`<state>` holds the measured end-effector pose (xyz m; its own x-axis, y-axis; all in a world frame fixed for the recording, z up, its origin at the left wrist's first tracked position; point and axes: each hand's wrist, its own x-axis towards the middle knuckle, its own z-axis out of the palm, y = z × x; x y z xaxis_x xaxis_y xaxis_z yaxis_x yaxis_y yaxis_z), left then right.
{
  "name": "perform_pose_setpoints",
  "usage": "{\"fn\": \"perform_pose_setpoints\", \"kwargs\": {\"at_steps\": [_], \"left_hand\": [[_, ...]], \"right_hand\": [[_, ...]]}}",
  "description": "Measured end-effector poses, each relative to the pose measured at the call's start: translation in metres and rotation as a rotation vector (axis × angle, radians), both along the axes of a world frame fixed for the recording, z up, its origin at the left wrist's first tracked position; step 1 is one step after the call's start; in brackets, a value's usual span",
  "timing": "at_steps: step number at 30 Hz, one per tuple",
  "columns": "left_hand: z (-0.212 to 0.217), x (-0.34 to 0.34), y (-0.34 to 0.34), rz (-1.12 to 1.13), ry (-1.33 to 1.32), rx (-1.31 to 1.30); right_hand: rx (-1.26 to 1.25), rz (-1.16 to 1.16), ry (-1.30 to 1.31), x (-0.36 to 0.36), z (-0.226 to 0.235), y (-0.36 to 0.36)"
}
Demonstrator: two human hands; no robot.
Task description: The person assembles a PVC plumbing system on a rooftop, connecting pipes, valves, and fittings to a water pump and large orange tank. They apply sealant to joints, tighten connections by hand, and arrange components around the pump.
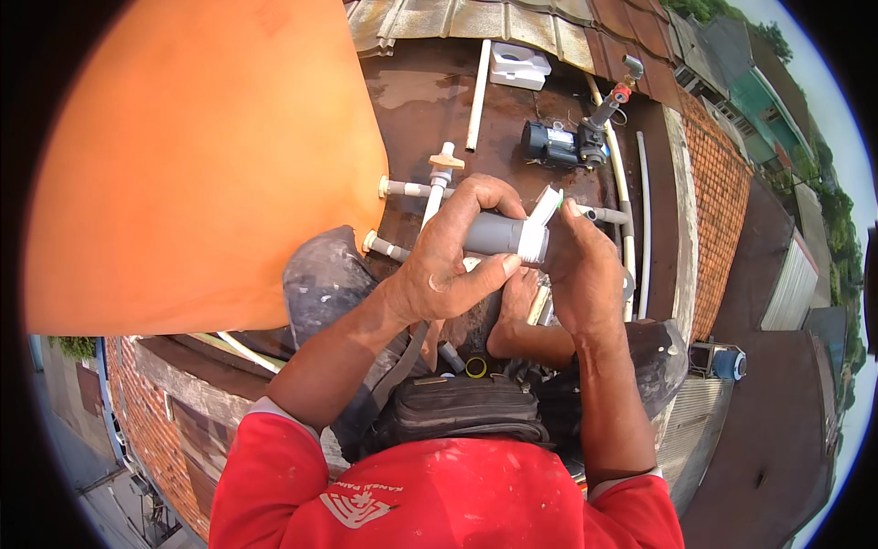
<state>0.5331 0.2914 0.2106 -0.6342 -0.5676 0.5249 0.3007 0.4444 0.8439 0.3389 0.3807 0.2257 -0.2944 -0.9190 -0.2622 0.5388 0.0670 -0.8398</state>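
Note:
My left hand [448, 256] is closed round a grey plastic pipe fitting [494, 234], held sideways above my lap. White thread seal tape [532, 241] is wrapped round the fitting's right end. Against that end stands a tilted white tape spool [547, 207] with a bit of green at its edge. My right hand [585, 270] pinches the spool, its thumb at the green edge; the other fingers are partly hidden behind the fitting. The left thumb lies along the underside of the fitting, close to the wrapped end.
A large orange tank [210, 165] with pipe stubs fills the left. Ahead are a valve [446, 162] on a white pipe, a water pump [553, 144] and a white foam block [519, 66]. A dark bag [466, 407] and yellow ring [476, 368] lie close to me. Roof tiles [718, 210] slope down right.

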Motion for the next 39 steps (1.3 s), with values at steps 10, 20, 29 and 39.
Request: {"fn": "perform_pose_setpoints", "kwargs": {"at_steps": [10, 20, 29, 39], "left_hand": [[-0.008, -0.003, -0.008, 0.070, -0.062, -0.065], [-0.003, -0.002, 0.000, 0.038, 0.032, 0.103], [-0.012, -0.008, -0.007, 0.090, -0.076, -0.133], [-0.007, -0.004, -0.010, 0.137, 0.008, -0.148]], "right_hand": [[-0.180, 0.104, 0.363, 0.019, 0.053, 0.064], [-0.074, 0.049, 0.017, 0.001, -0.010, 0.006], [-0.193, 0.152, 0.433, 0.021, 0.060, 0.062], [0.027, 0.100, 0.032, 0.009, -0.016, 0.021]]}}
